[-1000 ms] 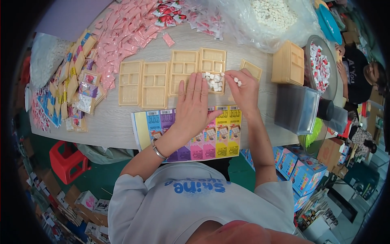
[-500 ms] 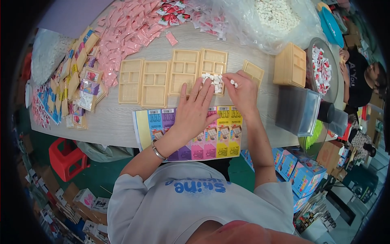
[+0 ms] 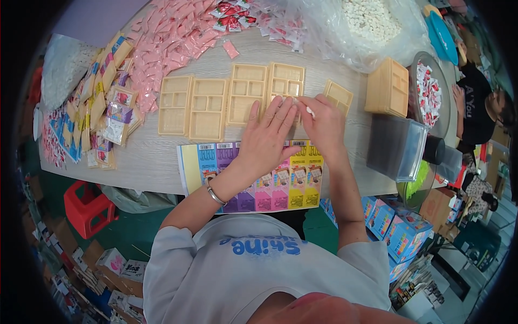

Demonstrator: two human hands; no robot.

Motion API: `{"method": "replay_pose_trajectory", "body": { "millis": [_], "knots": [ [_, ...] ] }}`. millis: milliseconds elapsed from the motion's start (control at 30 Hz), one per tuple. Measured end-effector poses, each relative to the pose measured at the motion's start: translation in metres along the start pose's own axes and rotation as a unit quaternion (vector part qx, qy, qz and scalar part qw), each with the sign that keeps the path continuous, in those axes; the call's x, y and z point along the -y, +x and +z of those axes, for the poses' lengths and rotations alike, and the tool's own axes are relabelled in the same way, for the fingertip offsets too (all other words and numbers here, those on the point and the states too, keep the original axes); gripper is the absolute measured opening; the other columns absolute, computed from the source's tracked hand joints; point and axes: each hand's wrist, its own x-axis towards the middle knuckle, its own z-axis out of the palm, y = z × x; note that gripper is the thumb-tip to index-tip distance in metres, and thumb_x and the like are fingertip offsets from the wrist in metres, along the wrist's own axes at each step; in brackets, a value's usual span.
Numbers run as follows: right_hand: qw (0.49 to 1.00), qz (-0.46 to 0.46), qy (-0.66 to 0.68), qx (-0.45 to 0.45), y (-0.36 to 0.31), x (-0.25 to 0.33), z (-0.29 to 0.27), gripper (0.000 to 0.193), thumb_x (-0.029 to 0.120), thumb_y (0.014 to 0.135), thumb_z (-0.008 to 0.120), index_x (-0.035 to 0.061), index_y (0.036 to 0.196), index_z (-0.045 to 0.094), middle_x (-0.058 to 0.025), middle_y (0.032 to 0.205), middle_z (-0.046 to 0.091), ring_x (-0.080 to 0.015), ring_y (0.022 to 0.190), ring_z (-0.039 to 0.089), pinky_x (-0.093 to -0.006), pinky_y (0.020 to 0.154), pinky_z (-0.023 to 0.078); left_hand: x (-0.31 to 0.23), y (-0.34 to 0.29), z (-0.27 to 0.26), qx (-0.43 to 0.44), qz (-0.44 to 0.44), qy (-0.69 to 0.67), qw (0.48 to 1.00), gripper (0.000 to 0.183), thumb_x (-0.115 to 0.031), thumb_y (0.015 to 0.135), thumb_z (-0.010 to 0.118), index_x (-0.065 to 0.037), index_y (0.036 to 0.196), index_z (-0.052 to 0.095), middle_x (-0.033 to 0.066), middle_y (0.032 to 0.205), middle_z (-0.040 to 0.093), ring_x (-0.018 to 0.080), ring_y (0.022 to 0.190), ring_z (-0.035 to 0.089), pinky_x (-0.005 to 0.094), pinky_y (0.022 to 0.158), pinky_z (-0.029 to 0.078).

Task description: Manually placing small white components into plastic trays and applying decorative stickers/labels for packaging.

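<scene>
While L hand [image 3: 268,135] lies flat, fingers extended, over tray [image 3: 286,72] upper ctr frame, R hand [image 3: 327,122] pinches white pc [image 3: 309,112]; loose grip could drop it.

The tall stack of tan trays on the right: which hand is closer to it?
Right. The right hand is left of the tall stack and slightly lower in view; the left hand is farther left, reaching over the row of divided trays.
</scene>
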Motion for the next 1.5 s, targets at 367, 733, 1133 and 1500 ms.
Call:
{"method": "replay_pose_trajectory", "body": {
  "millis": [367,733,1133,1500],
  "knots": [
    [0.661,0.248,0.702,-0.096,0.123,-0.078,-0.060,0.038,0.016,0.102,0.061,-0.0063,0.132,0.055,0.0017,0.074,0.049,-0.0041,0.061,0.042,-0.0197,0.047,0.027,0.003,0.018,0.010,0.002,0.017,-0.003,1.000,0.097,-0.059,0.085,0.068,-0.004,0.158,0.034,0.0113,0.167,0.028,0.0295,0.155,0.022,0.0553,0.125,0.014],
    [0.988,-0.069,0.115,-0.077,0.263,-0.259,0.017,0.025,0.026,0.097,0.060,0.0017,0.102,0.064,-0.0249,0.101,0.070,-0.0438,0.096,0.068,-0.0526,0.081,0.054,0.083,0.007,-0.066,-0.059,-0.041,0.047,0.996,0.079,-0.042,0.082,0.079,-0.010,0.149,0.049,0.0098,0.156,0.045,0.0330,0.150,0.033,0.0583,0.123,0.020],
    [0.614,0.173,0.754,-0.160,0.222,-0.189,-0.050,0.016,0.013,0.102,0.057,0.0007,0.113,0.060,-0.0038,0.084,0.054,-0.0113,0.062,0.044,-0.0239,0.051,0.036,0.088,-0.001,-0.056,-0.002,-0.027,-0.004,1.000,0.075,-0.047,0.072,0.084,-0.008,0.133,0.062,0.0080,0.151,0.049,0.0334,0.142,0.041,0.0583,0.120,0.026],
    [0.502,0.278,0.818,-0.039,0.020,0.048,0.047,0.014,0.016,0.106,0.052,0.0055,0.106,0.062,-0.0039,0.085,0.060,-0.0082,0.064,0.049,-0.0225,0.052,0.041,0.073,-0.016,-0.043,-0.051,-0.037,-0.037,0.997,0.077,-0.043,0.070,0.087,-0.003,0.131,0.062,0.0082,0.149,0.051,0.0288,0.141,0.042,0.0599,0.121,0.021]
  ]
}}
